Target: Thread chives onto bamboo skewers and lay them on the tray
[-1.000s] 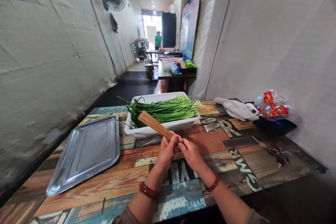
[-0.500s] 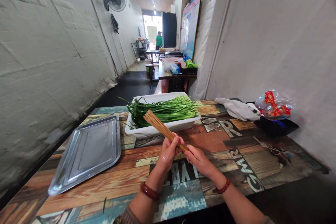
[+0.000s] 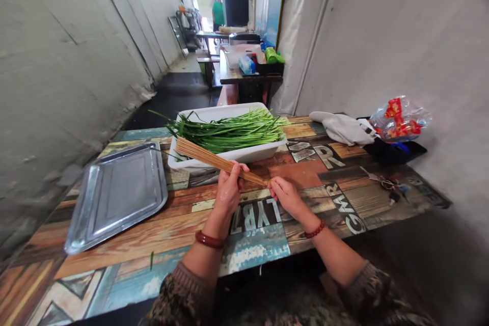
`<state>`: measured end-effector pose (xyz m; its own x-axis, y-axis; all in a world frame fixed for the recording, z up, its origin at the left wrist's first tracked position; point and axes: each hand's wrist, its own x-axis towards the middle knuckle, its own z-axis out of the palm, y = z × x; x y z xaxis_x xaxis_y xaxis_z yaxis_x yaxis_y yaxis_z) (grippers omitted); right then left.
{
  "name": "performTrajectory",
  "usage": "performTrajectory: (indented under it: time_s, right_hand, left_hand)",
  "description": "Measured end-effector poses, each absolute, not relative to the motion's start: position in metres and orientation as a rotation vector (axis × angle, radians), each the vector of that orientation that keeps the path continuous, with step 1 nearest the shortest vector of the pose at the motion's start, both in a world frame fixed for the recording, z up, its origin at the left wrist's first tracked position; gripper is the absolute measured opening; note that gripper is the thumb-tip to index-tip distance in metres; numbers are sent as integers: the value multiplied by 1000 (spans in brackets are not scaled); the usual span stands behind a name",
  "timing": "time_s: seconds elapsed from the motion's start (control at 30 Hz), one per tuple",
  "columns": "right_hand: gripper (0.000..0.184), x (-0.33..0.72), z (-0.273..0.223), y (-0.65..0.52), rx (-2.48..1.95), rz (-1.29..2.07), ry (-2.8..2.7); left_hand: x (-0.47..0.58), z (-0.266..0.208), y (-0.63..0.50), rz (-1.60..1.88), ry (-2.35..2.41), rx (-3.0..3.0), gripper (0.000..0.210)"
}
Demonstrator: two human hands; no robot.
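Wood-print table (image 3: 171,224) filling lower frame. Left hand (image 3: 229,187) gripping skewer bundle (image 3: 206,157) at centre, bundle slanting upper-left; right hand (image 3: 284,195) curling at bundle's lower-right end, cannot tell whether gripping.

worktop (image 3: 126,242) that bore pale letters, an "R" (image 3: 328,157) at three o'clock, "G" (image 3: 355,223) at four, "B" (image 3: 249,217) and "Y" (image 3: 262,214) at six

- bangle (image 3: 209,240) on the left: smooth, shiny, dark red, one solid ring
- bracelet (image 3: 314,229) on the right: small red beads
- sleeves (image 3: 182,298): dark, mottled with brown
- cuffs (image 3: 193,276): ribbed, grey-brown, gathered close
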<state>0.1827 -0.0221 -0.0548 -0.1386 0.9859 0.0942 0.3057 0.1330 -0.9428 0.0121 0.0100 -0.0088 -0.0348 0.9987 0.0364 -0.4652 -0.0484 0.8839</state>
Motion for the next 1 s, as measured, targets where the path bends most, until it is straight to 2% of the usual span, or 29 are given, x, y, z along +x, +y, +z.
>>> performTrajectory:
  time_s: [0.1,0.43,0.57,0.7,0.8,0.93,1.0]
  right_hand:
    - [30,188,-54,-20,-1339,938,-1589]
    - [17,312,-44,-8,-1787,74,-1656]
    - [33,334,-26,-10,-1921,-188,-1565]
    - [22,289,-16,-10,-1636,-18,-1565]
    - [30,226,-7,-11,-1339,287,-1719]
    - [51,158,8,-13,-1199,431,-1965]
    - [47,142,11,-13,-1245,484,-1959]
  left_hand:
    - [12,-8,10,1442,846,852,37]
    - [25,-12,2,1212,866,990,37]
    - [31,-14,-1,1142,850,1030,38]
    - [36,-14,-4,1063,845,1090,38]
    - [39,-18,-7,1029,885,1181,35]
    - [40,-25,-9,1061,982,1350,30]
    - [39,-27,-12,1129,999,1414,28]
